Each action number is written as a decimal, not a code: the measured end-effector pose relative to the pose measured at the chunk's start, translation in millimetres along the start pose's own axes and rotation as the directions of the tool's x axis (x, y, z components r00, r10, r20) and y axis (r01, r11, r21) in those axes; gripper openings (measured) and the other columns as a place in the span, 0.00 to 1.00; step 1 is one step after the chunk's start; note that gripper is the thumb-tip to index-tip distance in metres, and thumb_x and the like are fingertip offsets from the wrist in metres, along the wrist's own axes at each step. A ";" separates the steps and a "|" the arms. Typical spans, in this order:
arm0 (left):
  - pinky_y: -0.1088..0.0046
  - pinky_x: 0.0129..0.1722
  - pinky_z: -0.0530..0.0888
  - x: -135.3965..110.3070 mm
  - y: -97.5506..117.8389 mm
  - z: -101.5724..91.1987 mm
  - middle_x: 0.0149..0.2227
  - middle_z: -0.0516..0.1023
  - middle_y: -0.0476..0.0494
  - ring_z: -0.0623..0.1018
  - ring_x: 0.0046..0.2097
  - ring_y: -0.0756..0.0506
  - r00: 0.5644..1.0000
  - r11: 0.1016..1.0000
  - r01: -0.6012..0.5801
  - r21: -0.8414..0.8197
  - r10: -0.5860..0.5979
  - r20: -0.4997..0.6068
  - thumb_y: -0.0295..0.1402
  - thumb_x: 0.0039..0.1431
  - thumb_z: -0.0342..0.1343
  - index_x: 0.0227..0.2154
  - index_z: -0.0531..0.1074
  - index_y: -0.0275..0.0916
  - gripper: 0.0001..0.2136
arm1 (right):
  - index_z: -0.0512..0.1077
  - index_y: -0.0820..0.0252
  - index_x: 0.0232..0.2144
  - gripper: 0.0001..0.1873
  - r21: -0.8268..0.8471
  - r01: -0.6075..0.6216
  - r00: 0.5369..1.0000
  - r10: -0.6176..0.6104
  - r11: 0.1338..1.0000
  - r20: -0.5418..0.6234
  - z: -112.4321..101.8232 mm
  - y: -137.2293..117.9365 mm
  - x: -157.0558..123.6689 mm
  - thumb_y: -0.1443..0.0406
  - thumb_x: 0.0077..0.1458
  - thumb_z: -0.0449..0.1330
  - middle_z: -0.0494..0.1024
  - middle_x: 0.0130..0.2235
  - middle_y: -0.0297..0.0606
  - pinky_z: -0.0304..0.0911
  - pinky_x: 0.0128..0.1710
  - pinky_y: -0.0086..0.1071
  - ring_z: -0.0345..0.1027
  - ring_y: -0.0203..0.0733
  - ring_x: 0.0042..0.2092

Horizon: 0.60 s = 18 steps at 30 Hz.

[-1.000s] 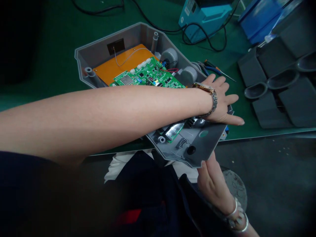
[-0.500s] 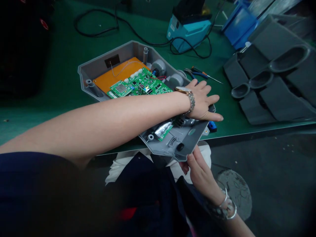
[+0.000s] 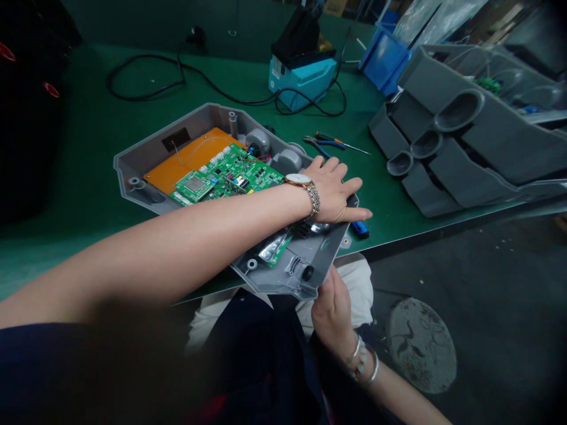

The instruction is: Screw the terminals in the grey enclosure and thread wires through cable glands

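Observation:
A grey plastic housing [image 3: 305, 251] lies tilted at the bench's front edge, its open side up. Inside it are a green circuit board [image 3: 239, 171] and an orange panel [image 3: 177, 168]. My left arm reaches across it, hiding part of the board. My left hand [image 3: 334, 192], wearing a wristwatch [image 3: 299, 180], rests over the right-hand wall with its fingers spread. Below the housing's near right corner, my right hand [image 3: 332, 307] is closed, fingers curled against the outer wall. Whatever it pinches is hidden.
Pliers [image 3: 323, 143] and a screwdriver [image 3: 341, 141] lie behind the housing. Farther back stands a turquoise device [image 3: 301, 82] with a black cable [image 3: 208, 77]. Grey bins [image 3: 447, 147] are stacked at right. A blue-handled tool [image 3: 360, 229] lies beside the housing; a round stool [image 3: 423, 345] stands below.
The view has shifted, so the bench and its things appear farther left and mostly lower. My right hand's fingers have curled in more tightly; my left hand stays spread on the housing.

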<state>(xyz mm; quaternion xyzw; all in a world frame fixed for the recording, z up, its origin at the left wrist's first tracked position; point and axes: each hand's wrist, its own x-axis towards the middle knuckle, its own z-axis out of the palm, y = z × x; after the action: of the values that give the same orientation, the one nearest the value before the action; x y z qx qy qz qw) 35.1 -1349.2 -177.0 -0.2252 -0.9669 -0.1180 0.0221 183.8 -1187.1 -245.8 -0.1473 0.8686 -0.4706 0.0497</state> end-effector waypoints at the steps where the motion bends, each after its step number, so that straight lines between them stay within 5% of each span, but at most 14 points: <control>1: 0.47 0.57 0.60 0.1 0.6 0.8 0.59 0.69 0.28 0.65 0.60 0.27 1.000 1.000 0.005 0.000 -0.005 -0.002 0.64 0.62 0.36 0.59 0.70 0.42 0.37 | 0.69 0.58 0.42 0.16 0.003 0.001 0.999 -0.001 1.000 -0.033 2.9 -1.8 -0.9 0.62 0.72 0.43 0.77 0.36 0.41 0.65 0.36 0.33 0.69 0.42 0.35; 9: 0.47 0.57 0.61 0.4 1.2 4.0 0.59 0.70 0.28 0.65 0.61 0.27 1.000 1.000 0.010 -0.013 -0.010 -0.027 0.64 0.62 0.38 0.59 0.70 0.42 0.37 | 0.69 0.57 0.38 0.16 0.053 -0.089 0.994 0.092 0.995 -0.050 13.1 -8.7 -6.4 0.66 0.69 0.42 0.75 0.34 0.43 0.71 0.36 0.37 0.70 0.45 0.35; 15: 0.48 0.56 0.61 -1.2 -2.1 0.8 0.58 0.70 0.28 0.66 0.60 0.27 1.000 1.000 -0.014 -0.015 0.013 -0.018 0.63 0.63 0.38 0.58 0.70 0.42 0.36 | 0.69 0.58 0.47 0.13 -0.084 0.090 0.995 -0.094 0.992 -0.035 8.4 1.3 -10.0 0.64 0.66 0.47 0.75 0.38 0.47 0.72 0.39 0.40 0.70 0.48 0.39; 18: 0.48 0.55 0.61 -0.5 -4.8 -0.3 0.58 0.70 0.28 0.66 0.60 0.28 1.000 0.999 -0.029 -0.013 0.029 0.000 0.64 0.62 0.37 0.58 0.70 0.42 0.36 | 0.68 0.56 0.48 0.13 -0.027 0.074 0.997 -0.074 0.997 0.018 4.6 2.2 -10.1 0.63 0.69 0.46 0.75 0.42 0.47 0.72 0.41 0.38 0.71 0.47 0.43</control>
<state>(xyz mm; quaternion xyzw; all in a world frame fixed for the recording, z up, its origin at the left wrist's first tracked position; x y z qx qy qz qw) 33.4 -1353.7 -177.8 -0.2395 -0.9627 -0.1240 0.0220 194.0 -1186.6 -250.7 -0.1839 0.8685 -0.4588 0.0373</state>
